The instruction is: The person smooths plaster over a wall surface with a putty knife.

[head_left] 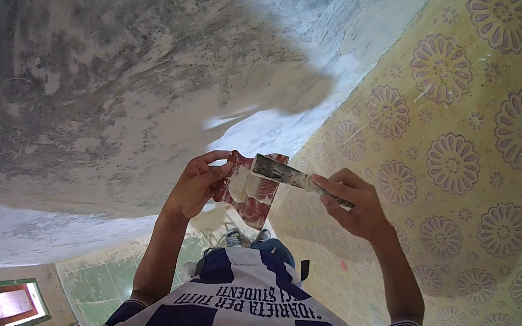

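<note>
My left hand [197,184] grips the left edge of a dark red, flat plastering board [255,211], fingers wrapped on its rim. Whitish filler [243,186] is smeared over the middle of the board. In my right hand [358,206] is a putty knife [281,172], its handle held between thumb and fingers. The knife's wide metal blade, coated with grey-white residue, lies over the board's upper right part. Whether the blade presses on the board cannot be made out. Both hands are in front of my chest.
At the left and above is a wall surface [118,72] with patchy grey and white plaster. On the right stands a yellow wall [452,162] with flower patterns. My shoes [234,238] show below the board. A window opening [13,303] sits at the lower left, near green panels [108,285].
</note>
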A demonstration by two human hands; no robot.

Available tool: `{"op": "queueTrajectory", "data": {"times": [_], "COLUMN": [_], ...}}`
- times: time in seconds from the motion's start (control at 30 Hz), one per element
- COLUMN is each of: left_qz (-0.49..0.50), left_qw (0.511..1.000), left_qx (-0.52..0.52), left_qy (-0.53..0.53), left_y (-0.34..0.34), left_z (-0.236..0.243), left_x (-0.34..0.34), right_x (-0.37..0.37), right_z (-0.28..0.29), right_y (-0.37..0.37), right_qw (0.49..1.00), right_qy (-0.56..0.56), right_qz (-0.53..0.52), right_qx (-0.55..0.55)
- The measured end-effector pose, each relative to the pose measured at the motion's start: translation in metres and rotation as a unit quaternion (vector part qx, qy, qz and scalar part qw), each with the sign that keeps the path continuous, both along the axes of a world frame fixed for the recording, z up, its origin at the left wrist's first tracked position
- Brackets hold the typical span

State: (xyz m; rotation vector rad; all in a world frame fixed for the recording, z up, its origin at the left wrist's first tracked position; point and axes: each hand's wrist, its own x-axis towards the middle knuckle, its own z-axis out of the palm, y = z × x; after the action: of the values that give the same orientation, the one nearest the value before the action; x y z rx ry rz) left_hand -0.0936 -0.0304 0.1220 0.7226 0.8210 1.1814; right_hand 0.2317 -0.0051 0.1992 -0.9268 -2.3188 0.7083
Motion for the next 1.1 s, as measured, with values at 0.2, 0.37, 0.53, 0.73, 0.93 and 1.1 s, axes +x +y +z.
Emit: {"op": "queueTrajectory", "data": {"times": [0.2,0.37,0.53,0.73,0.93,1.1], "left_qz": [-0.005,0.013,0.013,-0.071,-0.02,-0.041], "left_qw": [0.999,0.998,1.0,0.996,0.996,0.998], "left_qx": [-0.009,-0.017,-0.014,-0.004,-0.02,-0.017], "left_qy": [-0.042,-0.057,-0.025,-0.062,-0.09,-0.053], "left_y": [0.002,-0.001,0.002,0.008,0.008,0.007], "left_z": [-0.009,-0.01,-0.012,-0.018,-0.021,-0.026], "left_x": [-0.011,-0.012,-0.017,-0.009,-0.02,-0.027], "right_x": [0.0,0.019,0.021,-0.024,0.004,0.011], "right_z": [-0.026,-0.037,-0.029,-0.034,-0.055,-0.048], "right_y": [-0.012,-0.015,-0.015,-0.016,-0.022,-0.024], "right_qw": [0.997,0.997,0.994,0.994,0.996,0.994], "right_qy": [-0.023,0.018,0.034,0.072,0.057,0.07], "right_qz": [-0.01,-0.029,-0.052,-0.031,-0.038,-0.066], "right_qx": [0.068,0.076,0.094,0.072,0.054,0.051]}}
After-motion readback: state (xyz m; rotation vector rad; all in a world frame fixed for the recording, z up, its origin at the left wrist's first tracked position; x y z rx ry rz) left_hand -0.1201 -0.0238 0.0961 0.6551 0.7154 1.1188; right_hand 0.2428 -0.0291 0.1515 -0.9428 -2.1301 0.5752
